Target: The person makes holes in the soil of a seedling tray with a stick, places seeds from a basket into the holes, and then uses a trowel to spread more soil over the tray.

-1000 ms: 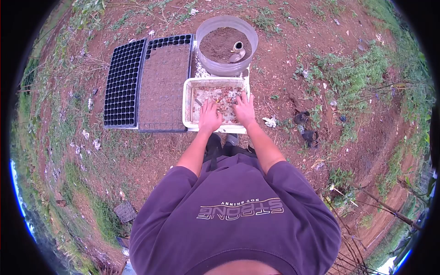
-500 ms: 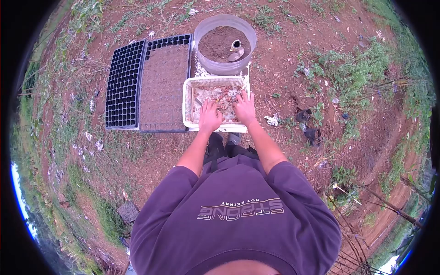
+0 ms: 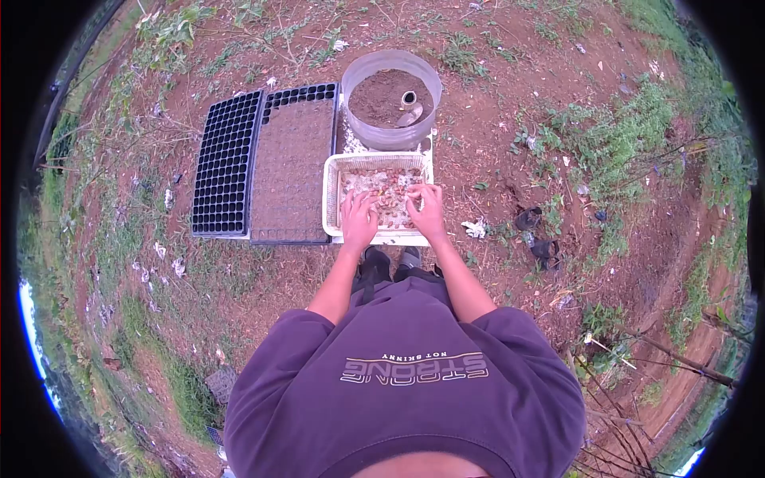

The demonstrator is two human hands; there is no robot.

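Note:
A shallow white plastic basket (image 3: 328,195) stands before me with small reddish-brown pieces (image 3: 392,209), perhaps seeds or little bulbs, scattered over its pale bottom. My left hand (image 3: 360,218) is over the basket's near left part, its fingers bent together at the tips. Over the near right part is my right hand (image 3: 428,210), thumb and fingers drawn into a pinch pointing inward. Whatever either hand holds is too small to make out.
Left of the basket lie a soil-filled seedling tray (image 3: 293,171) and a black tray with unfilled cells (image 3: 227,163). Behind it, a round translucent tub (image 3: 390,139) holds soil and a metal scoop-like thing (image 3: 409,111). Dark shoes (image 3: 544,251) lie on the ground at right.
My hands have risen off the basket's contents, and their fingers have gone from reaching down flat to bent and pinched. The whole view has shifted slightly.

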